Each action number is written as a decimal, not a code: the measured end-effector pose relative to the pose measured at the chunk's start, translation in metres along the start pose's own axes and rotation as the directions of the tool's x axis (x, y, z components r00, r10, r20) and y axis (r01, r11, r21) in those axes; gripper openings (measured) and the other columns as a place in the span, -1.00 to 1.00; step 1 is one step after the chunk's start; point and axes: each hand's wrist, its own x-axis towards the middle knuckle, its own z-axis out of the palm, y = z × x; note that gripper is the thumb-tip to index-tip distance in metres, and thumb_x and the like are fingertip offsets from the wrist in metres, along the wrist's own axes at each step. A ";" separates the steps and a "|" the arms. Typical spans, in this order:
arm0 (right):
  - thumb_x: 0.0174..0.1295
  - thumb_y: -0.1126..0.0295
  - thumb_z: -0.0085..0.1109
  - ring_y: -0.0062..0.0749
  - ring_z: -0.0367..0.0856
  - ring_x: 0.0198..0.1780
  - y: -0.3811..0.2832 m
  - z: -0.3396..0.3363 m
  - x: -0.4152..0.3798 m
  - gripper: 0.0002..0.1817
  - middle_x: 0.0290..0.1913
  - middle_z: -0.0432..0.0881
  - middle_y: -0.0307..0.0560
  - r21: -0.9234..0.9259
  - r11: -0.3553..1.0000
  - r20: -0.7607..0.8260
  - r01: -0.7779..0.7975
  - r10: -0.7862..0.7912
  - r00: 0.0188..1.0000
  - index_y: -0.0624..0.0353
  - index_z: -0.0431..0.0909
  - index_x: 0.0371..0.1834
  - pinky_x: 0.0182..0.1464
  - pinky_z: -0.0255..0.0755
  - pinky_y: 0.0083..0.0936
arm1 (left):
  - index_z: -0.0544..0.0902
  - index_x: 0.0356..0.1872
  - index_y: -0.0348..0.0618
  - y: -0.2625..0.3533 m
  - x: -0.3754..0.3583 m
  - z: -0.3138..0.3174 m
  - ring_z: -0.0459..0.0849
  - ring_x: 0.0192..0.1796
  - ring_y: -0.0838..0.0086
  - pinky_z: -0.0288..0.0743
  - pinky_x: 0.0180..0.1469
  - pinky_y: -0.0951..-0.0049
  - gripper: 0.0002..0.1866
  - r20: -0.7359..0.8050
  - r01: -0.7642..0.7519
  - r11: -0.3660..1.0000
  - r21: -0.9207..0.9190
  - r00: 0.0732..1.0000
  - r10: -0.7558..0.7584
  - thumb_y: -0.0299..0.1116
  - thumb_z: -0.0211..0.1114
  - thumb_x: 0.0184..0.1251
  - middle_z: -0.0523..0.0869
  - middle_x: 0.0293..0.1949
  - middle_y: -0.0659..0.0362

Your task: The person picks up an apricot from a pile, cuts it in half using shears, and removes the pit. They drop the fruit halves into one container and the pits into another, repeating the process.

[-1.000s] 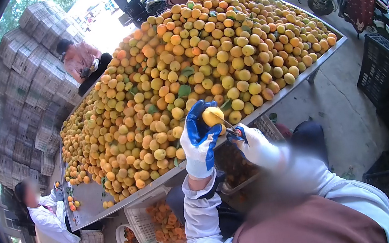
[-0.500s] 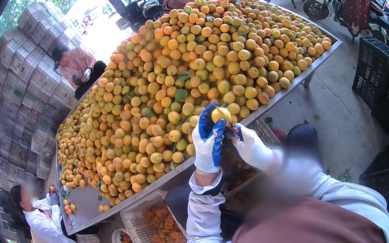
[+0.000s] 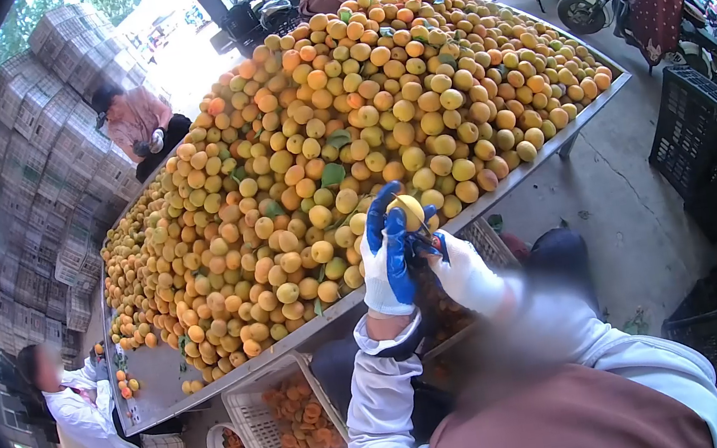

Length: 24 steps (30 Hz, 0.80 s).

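My left hand [image 3: 388, 263], in a white glove with blue coating, grips a yellow apricot [image 3: 409, 210] at the near edge of a big heap of apricots [image 3: 300, 196]. Close against the fruit, my right hand [image 3: 465, 277], gloved the same way, is closed around a small dark tool [image 3: 421, 242] just below it. The tool's exact kind is too small to make out. Both hands are above the near rim of the metal table [image 3: 291, 332] that carries the heap.
Below the table stand a white crate [image 3: 243, 410] of orange fruit pieces and a white bucket [image 3: 215, 441]. Black crates [image 3: 691, 122] line the right side, near parked scooters [image 3: 585, 9]. Co-workers [image 3: 138, 122] sit around the table, and stacked crates [image 3: 30, 169] rise at left.
The left fingers have shifted on the apricot and now reach up more beside it. The right hand stays beside it, with a right fingertip showing at the fruit's right side.
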 end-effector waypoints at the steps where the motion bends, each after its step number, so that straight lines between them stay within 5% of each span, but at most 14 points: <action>1: 0.31 0.46 0.17 0.33 0.61 -0.23 -0.002 -0.003 0.000 -0.88 -0.36 0.64 0.28 0.033 0.999 0.014 -0.013 0.012 1.000 0.22 0.48 -0.16 -0.28 0.47 -0.02 | 0.47 0.25 -0.32 0.001 0.000 -0.001 0.73 0.09 0.23 0.60 0.16 0.34 -0.55 0.001 0.000 1.000 -0.001 1.000 0.000 -0.23 0.21 0.51 0.72 -0.01 -0.06; 4: 0.30 0.47 0.18 0.32 0.62 -0.24 -0.012 -0.011 0.000 -0.87 -0.37 0.64 0.27 0.035 0.999 0.057 -0.020 0.018 0.998 0.21 0.48 -0.15 -0.28 0.47 -0.01 | 0.43 0.33 -0.30 0.010 0.001 0.000 0.68 -0.04 0.49 0.57 0.03 0.55 -0.52 0.056 -0.038 0.987 0.154 0.998 0.030 -0.52 0.28 0.41 0.70 -0.01 0.06; 5: 0.30 0.47 0.18 0.32 0.62 -0.24 -0.010 -0.009 0.001 -0.87 -0.37 0.64 0.27 0.032 0.999 0.051 -0.008 0.006 0.999 0.21 0.48 -0.15 -0.28 0.47 -0.01 | 0.46 0.30 -0.31 0.008 0.000 -0.003 0.71 -0.06 0.44 0.59 0.03 0.51 -0.56 0.039 -0.042 0.976 0.215 0.999 0.035 -0.45 0.26 0.45 0.72 -0.04 0.04; 8: 0.26 0.48 0.19 0.33 0.62 -0.25 -0.001 0.000 -0.003 -0.85 -0.38 0.64 0.29 -0.097 0.991 -0.034 0.093 -0.097 0.995 0.23 0.48 -0.16 -0.29 0.48 0.00 | 0.60 0.02 -0.31 -0.003 -0.007 0.004 0.76 -0.11 0.29 0.64 0.02 0.40 -0.69 -0.035 0.089 0.992 -0.095 0.995 -0.093 -0.23 0.19 0.54 0.73 -0.19 0.04; 11: 0.25 0.48 0.20 0.31 0.63 -0.22 -0.001 0.002 -0.004 -0.84 -0.38 0.65 0.29 -0.038 0.998 -0.021 0.045 -0.046 0.999 0.24 0.49 -0.15 -0.28 0.49 -0.03 | 0.63 -0.15 -0.26 -0.010 -0.004 0.006 0.72 -0.24 0.37 0.63 0.02 0.27 -0.67 -0.062 0.101 0.981 -0.167 0.992 -0.113 -0.14 0.15 0.55 0.68 -0.30 0.14; 13: 0.26 0.48 0.20 0.28 0.64 -0.25 -0.001 0.001 -0.006 -0.86 -0.39 0.65 0.27 0.000 1.000 0.007 -0.031 0.031 0.999 0.24 0.51 -0.17 -0.28 0.49 -0.08 | 0.63 -0.15 -0.25 -0.007 -0.006 0.002 0.66 -0.25 0.48 0.60 0.01 0.39 -0.69 -0.070 0.091 0.988 -0.126 0.993 -0.100 -0.16 0.16 0.55 0.66 -0.30 0.19; 15: 0.28 0.48 0.20 0.26 0.64 -0.27 -0.001 0.001 -0.004 -0.88 -0.40 0.65 0.25 0.039 0.993 0.040 -0.110 0.108 0.993 0.25 0.52 -0.18 -0.28 0.49 -0.13 | 0.62 0.02 -0.28 -0.006 -0.002 -0.014 0.74 -0.06 0.30 0.61 0.02 0.44 -0.60 -0.066 0.003 0.923 0.386 0.997 0.025 -0.09 0.16 0.55 0.72 -0.23 0.12; 19: 0.34 0.50 0.16 0.11 0.64 -0.35 0.006 0.005 -0.003 -0.95 -0.42 0.64 0.17 0.097 0.995 0.005 -0.010 0.009 1.000 0.25 0.56 -0.23 -0.29 0.46 -0.27 | 0.47 0.26 -0.31 -0.010 -0.001 -0.012 0.69 0.06 0.39 0.57 0.12 0.44 -0.56 -0.050 -0.088 0.955 0.283 0.993 0.106 -0.33 0.30 0.46 0.66 -0.02 0.10; 20: 0.33 0.50 0.16 0.11 0.64 -0.35 0.011 0.007 -0.004 -0.95 -0.41 0.65 0.17 0.130 0.991 -0.005 0.018 -0.018 1.000 0.24 0.56 -0.23 -0.29 0.46 -0.28 | 0.39 0.33 -0.31 -0.006 -0.003 -0.012 0.67 0.10 0.40 0.56 0.17 0.39 -0.47 0.015 -0.117 0.917 0.381 0.993 0.120 -0.45 0.33 0.41 0.61 0.09 0.07; 24: 0.30 0.54 0.16 0.19 0.66 -0.24 0.017 0.015 -0.007 -0.92 -0.34 0.68 0.18 0.116 0.992 -0.009 0.050 -0.049 0.999 0.23 0.56 -0.17 -0.24 0.49 -0.20 | 0.52 0.14 -0.35 -0.010 -0.008 -0.011 0.77 -0.07 0.36 0.64 -0.01 0.44 -0.61 -0.034 -0.096 0.910 0.402 0.992 0.120 -0.25 0.27 0.49 0.74 -0.13 0.08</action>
